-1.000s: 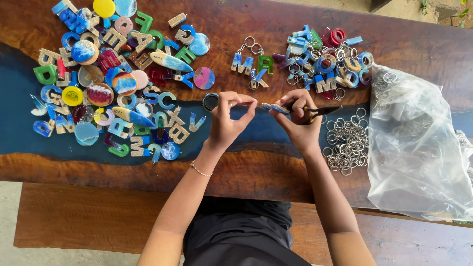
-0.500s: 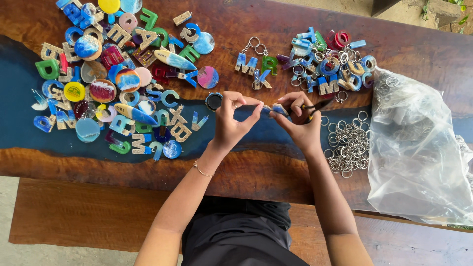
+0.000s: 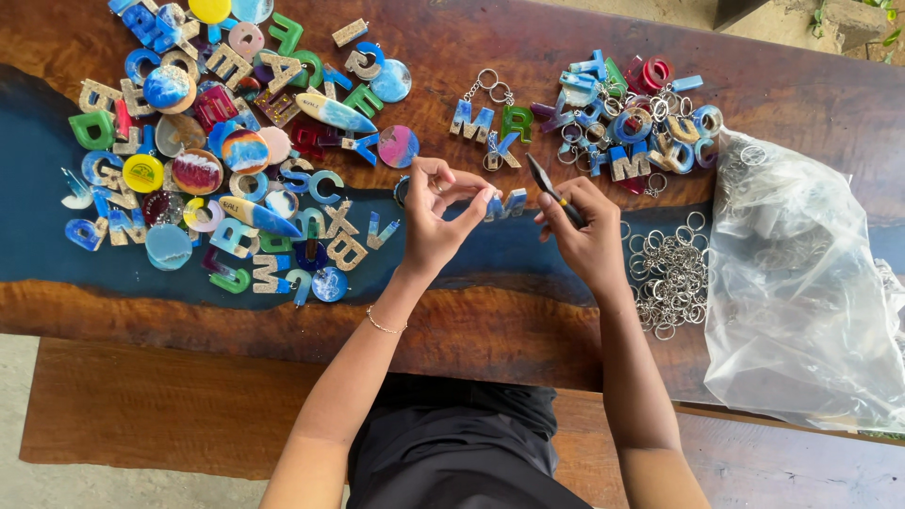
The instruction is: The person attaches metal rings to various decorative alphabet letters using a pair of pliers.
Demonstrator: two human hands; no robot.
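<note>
My left hand (image 3: 436,219) pinches a small blue letter charm (image 3: 504,204) by its top, fingers curled, above the blue strip of the wooden table (image 3: 490,320). My right hand (image 3: 584,231) grips dark pliers (image 3: 550,184), jaws pointing up and left, just right of the charm and apart from it. A pile of loose metal key rings (image 3: 671,273) lies right of my right hand. A finished keychain with several letters (image 3: 490,123) rests just beyond my hands.
A big spread of coloured resin letters and discs (image 3: 226,160) covers the table's left side. A second heap of letter keychains (image 3: 632,118) sits at the back right. A crumpled clear plastic bag (image 3: 811,283) lies at the right edge. A wooden bench (image 3: 141,415) runs below.
My hands have drawn apart: the pliers have left the charm and now tilt upward in my right hand, while my left hand keeps hold of the blue letter.
</note>
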